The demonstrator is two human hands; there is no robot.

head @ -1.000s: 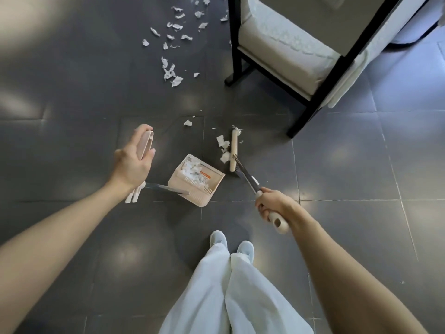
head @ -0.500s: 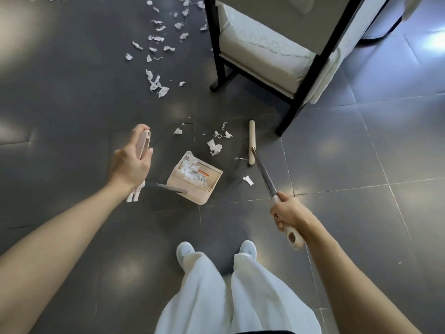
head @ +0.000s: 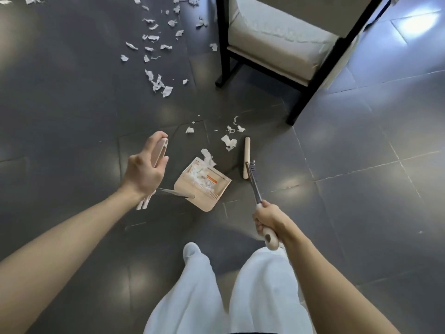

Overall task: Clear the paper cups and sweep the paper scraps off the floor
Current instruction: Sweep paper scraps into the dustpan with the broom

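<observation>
With the left hand (head: pixel 144 172) curled round the dustpan (head: pixel 204 186) handle and the right hand (head: pixel 267 218) gripping the broom (head: pixel 247 150), a hard stroke could scatter the paper scraps (head: pixel 228 142) near the pan's mouth across the floor (head: pixel 337 189)

One wide-angle view from the person's head looks forward and steeply down — the left forearm (head: pixel 60 242) and right forearm (head: pixel 332 280) enter from the lower corners, the tiled floor (head: pixel 72 104) well below.

One dustpan (head: pixel 204 186); one broom (head: pixel 246 157); one chair (head: pixel 277 42); two hands: left hand (head: pixel 144 169), right hand (head: pixel 268 218); paper scraps (head: pixel 159 83) several dozen.
</observation>
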